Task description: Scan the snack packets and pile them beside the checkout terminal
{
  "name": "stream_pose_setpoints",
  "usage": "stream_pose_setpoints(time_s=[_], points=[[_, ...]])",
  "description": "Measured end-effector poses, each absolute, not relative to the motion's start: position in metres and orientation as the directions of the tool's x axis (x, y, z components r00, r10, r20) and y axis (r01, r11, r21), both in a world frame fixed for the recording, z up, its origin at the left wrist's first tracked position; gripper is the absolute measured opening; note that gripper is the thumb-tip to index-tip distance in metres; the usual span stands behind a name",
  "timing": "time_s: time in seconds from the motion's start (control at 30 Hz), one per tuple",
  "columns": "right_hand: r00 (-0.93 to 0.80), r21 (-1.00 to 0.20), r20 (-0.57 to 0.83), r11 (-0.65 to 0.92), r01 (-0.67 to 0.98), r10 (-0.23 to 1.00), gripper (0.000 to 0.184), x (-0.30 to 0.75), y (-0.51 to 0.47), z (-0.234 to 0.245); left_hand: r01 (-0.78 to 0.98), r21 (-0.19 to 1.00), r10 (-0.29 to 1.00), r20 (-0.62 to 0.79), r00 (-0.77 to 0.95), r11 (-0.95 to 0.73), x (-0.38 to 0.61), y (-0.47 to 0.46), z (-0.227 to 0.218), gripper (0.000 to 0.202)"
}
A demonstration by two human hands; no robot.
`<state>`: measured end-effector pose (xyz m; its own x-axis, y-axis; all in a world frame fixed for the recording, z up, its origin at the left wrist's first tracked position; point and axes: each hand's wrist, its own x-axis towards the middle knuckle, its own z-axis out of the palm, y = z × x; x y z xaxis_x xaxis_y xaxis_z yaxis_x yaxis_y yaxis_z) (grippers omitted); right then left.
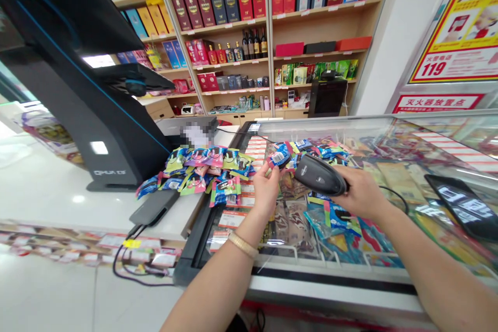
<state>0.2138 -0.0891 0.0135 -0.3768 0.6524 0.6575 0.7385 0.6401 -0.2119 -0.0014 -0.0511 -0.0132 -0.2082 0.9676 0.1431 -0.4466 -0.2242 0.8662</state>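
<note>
Between the thumb and fingers of my left hand [266,187] is a small blue snack packet [280,155], its white barcode label facing up. My right hand [360,192] is wrapped round a black barcode scanner [317,174], whose head points left at the packet. Behind both hands, more packets [330,149] lie loose on the glass top. One packet [342,218] rests on the glass below the scanner. To the left, a pile of blue, green and pink packets [198,161] straddles the white counter and the glass edge.
A glass-topped display case [280,270] spans the front, with packaged goods inside. At the left stands a dark checkout terminal [89,93]; near its base is a grey box with cables [153,206]. A phone [462,205] lies on the right. Shelves of boxes [233,26] line the back wall.
</note>
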Motion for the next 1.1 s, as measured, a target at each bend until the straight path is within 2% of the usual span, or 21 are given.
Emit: stream_pose_setpoints(time_s=[0.17, 0.4, 0.6, 0.7, 0.8, 0.87, 1.0, 1.1], points=[[-0.375, -0.192, 0.671, 0.639, 0.745, 0.639, 0.024, 0.214, -0.088, 0.013, -0.429, 0.872, 0.966, 0.159, -0.205, -0.235, 0.000, -0.052, -0.013, 0.017], [-0.367, -0.216, 0.645, 0.620, 0.754, 0.671, 0.019, 0.214, -0.088, 0.014, -0.425, 0.878, 0.971, 0.150, -0.188, -0.218, -0.001, -0.054, -0.011, 0.014], [-0.376, -0.178, 0.684, 0.642, 0.746, 0.625, 0.028, 0.219, -0.085, 0.007, -0.450, 0.866, 0.973, 0.161, -0.164, -0.220, 0.000, -0.053, -0.016, 0.018], [-0.352, -0.165, 0.720, 0.640, 0.751, 0.598, 0.023, 0.223, -0.082, 0.003, -0.420, 0.886, 0.978, 0.154, -0.139, -0.199, -0.004, -0.052, -0.012, 0.020], [-0.327, -0.158, 0.752, 0.638, 0.753, 0.572, 0.021, 0.229, -0.079, 0.001, -0.274, 0.938, 0.970, 0.170, -0.173, -0.214, -0.023, -0.053, 0.003, 0.024], [-0.321, -0.149, 0.768, 0.642, 0.752, 0.555, 0.023, 0.233, -0.077, -0.001, -0.092, 0.957, 0.938, 0.245, -0.244, -0.274, -0.046, -0.057, 0.018, 0.022], [-0.305, -0.145, 0.782, 0.635, 0.759, 0.543, 0.025, 0.238, -0.074, -0.003, 0.283, 0.901, 0.819, 0.420, -0.390, -0.328, -0.103, -0.071, 0.040, 0.013], [-0.314, -0.103, 0.801, 0.634, 0.767, 0.510, 0.027, 0.240, -0.074, -0.003, 0.321, 0.918, 0.810, 0.365, -0.459, -0.231, -0.137, -0.081, 0.037, 0.011]])
